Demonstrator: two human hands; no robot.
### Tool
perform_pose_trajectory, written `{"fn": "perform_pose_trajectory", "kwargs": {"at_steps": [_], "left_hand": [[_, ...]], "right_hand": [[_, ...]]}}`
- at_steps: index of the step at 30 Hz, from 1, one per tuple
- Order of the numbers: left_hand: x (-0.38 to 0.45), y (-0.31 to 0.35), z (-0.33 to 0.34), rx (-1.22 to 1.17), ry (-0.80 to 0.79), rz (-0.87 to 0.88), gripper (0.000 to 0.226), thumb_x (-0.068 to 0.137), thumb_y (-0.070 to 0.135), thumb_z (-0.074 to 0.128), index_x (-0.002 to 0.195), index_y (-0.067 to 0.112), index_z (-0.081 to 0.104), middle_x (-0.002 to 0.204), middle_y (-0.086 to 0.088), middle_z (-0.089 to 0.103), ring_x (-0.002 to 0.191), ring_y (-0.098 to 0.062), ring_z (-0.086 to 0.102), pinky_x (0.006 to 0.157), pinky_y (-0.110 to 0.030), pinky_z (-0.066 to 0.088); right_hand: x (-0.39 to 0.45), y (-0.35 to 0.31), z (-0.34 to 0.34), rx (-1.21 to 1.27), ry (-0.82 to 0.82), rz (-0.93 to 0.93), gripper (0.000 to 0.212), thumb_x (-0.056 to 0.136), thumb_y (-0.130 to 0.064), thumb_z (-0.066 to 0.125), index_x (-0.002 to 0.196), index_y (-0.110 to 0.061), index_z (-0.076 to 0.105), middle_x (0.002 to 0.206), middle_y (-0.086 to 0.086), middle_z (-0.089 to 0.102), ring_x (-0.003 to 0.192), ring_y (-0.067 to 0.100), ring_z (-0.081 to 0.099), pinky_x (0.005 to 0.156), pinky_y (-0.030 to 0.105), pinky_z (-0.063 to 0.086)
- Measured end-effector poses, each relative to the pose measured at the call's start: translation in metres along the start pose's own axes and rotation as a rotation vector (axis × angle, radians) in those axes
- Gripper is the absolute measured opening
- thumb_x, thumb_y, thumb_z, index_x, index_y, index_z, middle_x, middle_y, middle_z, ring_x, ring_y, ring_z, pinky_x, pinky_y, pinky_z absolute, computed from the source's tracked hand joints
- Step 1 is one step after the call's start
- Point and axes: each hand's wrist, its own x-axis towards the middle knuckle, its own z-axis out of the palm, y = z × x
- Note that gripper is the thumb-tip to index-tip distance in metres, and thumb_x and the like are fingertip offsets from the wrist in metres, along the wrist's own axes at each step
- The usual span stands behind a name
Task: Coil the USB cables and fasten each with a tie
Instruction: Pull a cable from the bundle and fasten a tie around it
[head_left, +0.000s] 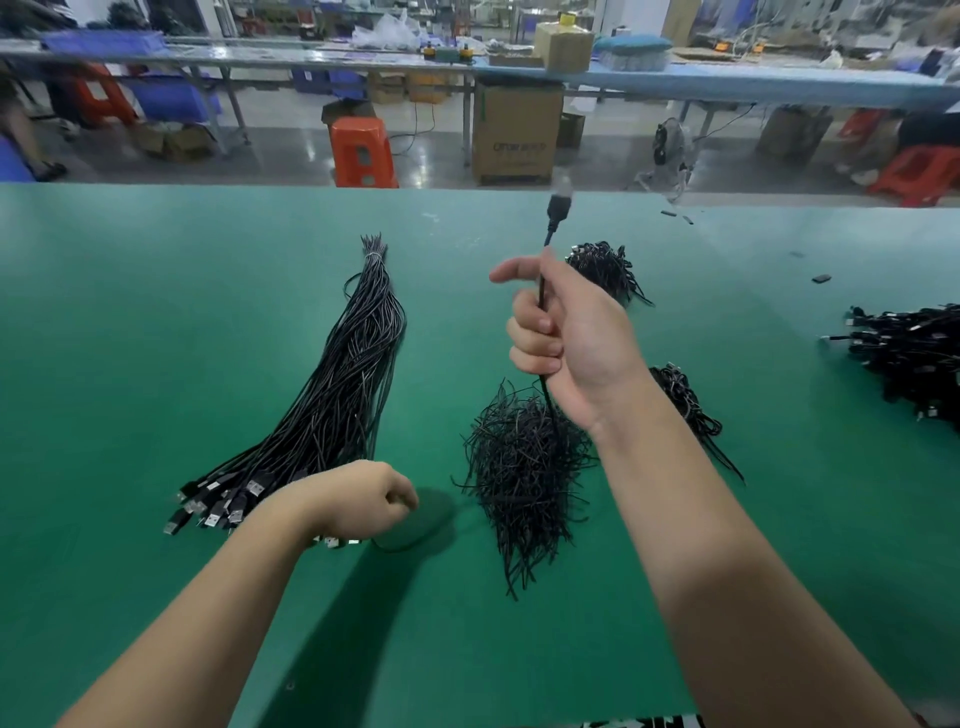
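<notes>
My right hand (561, 338) is raised above the green table (130, 312) and grips a black USB cable (551, 228), whose blurred plug sticks up past my thumb while the cable hangs down below my fist. My left hand (363, 501) is low near the plug end of a long bundle of straight black USB cables (343, 384); its fingers are curled, and a thin blurred cable loop lies just right of it. A heap of black twist ties (524, 467) lies between my arms.
Small piles of coiled cables sit behind my right hand (605, 270) and beside my right wrist (685, 405). A larger pile of finished cables (914, 353) lies at the right edge. Small black bits dot the far right. Stools, boxes and benches stand beyond the table.
</notes>
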Motion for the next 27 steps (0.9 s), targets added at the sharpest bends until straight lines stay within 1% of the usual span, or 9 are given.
{"fn": "perform_pose_trajectory", "kwargs": {"at_steps": [3,6,8,10,13,17,22,25,27], "left_hand": [[-0.005,0.003,-0.018,-0.025,0.182,-0.022,0.035,0.099,0.018,0.042,0.121,0.027,0.067,0.09,0.015,0.063,0.072,-0.015,0.068,0.056,-0.027,0.056],[-0.01,0.015,-0.04,-0.534,0.481,0.129,0.025,0.104,0.033,0.046,0.114,0.028,0.068,0.095,0.003,0.073,0.089,-0.022,0.071,0.072,-0.036,0.057],[-0.016,0.03,-0.058,-0.992,0.411,0.322,0.035,0.103,0.041,0.042,0.116,0.023,0.069,0.107,-0.005,0.075,0.101,-0.023,0.07,0.081,-0.032,0.058],[-0.021,0.044,-0.07,-1.235,0.3,0.477,0.046,0.099,0.046,0.041,0.122,0.017,0.068,0.113,-0.009,0.073,0.107,-0.022,0.069,0.084,-0.031,0.057],[-0.025,0.056,-0.074,-1.197,0.248,0.58,0.05,0.099,0.044,0.041,0.133,0.01,0.057,0.114,-0.006,0.073,0.119,-0.023,0.064,0.091,-0.027,0.053],[-0.029,0.058,-0.074,-1.175,0.163,0.541,0.051,0.1,0.04,0.035,0.124,0.011,0.069,0.124,-0.017,0.068,0.118,-0.027,0.064,0.093,-0.024,0.051],[-0.028,0.054,-0.072,-1.203,0.107,0.555,0.049,0.1,0.035,0.032,0.124,0.013,0.07,0.111,-0.018,0.073,0.117,-0.029,0.064,0.094,-0.025,0.051],[-0.026,0.054,-0.07,-1.161,0.225,0.525,0.05,0.1,0.033,0.031,0.122,0.011,0.071,0.082,-0.01,0.073,0.12,-0.039,0.06,0.107,-0.04,0.045],[-0.025,0.059,-0.07,-1.238,0.355,0.555,0.05,0.1,0.031,0.028,0.118,0.008,0.069,0.098,-0.011,0.076,0.12,-0.031,0.063,0.101,-0.036,0.048]], "right_hand": [[0.0,0.012,0.002,-0.013,-0.036,0.047,0.038,0.106,-0.024,0.037,0.084,-0.011,0.065,0.058,-0.006,0.028,0.046,0.008,0.016,0.039,0.022,0.012],[-0.002,0.027,0.009,-0.055,-0.12,0.084,0.036,0.1,-0.027,0.044,0.076,-0.018,0.069,0.057,-0.009,0.03,0.044,0.007,0.019,0.037,0.018,0.016],[-0.005,0.036,0.016,-0.138,-0.182,0.101,0.03,0.095,-0.029,0.049,0.075,-0.022,0.07,0.057,-0.01,0.032,0.045,0.007,0.02,0.037,0.019,0.018],[-0.009,0.042,0.022,-0.203,-0.228,0.122,0.03,0.094,-0.033,0.049,0.076,-0.024,0.071,0.057,-0.01,0.032,0.046,0.008,0.021,0.039,0.02,0.018],[-0.014,0.048,0.029,-0.241,-0.253,0.156,0.035,0.102,-0.035,0.046,0.075,-0.028,0.068,0.059,-0.01,0.031,0.047,0.007,0.02,0.04,0.019,0.018],[-0.02,0.05,0.034,-0.319,-0.244,0.176,0.038,0.108,-0.027,0.042,0.07,-0.024,0.04,0.057,-0.012,0.028,0.046,0.006,0.019,0.042,0.019,0.017],[-0.021,0.052,0.035,-0.319,-0.261,0.19,0.037,0.109,-0.026,0.041,0.072,-0.021,0.047,0.055,-0.014,0.029,0.046,0.005,0.02,0.043,0.019,0.017],[-0.02,0.055,0.036,-0.244,-0.271,0.224,0.04,0.108,-0.029,0.042,0.072,-0.018,0.057,0.056,-0.011,0.028,0.046,0.006,0.019,0.042,0.018,0.016],[-0.019,0.059,0.036,-0.109,-0.286,0.285,0.041,0.107,-0.03,0.042,0.07,-0.018,0.053,0.057,-0.008,0.026,0.045,0.006,0.018,0.04,0.018,0.014]]}}
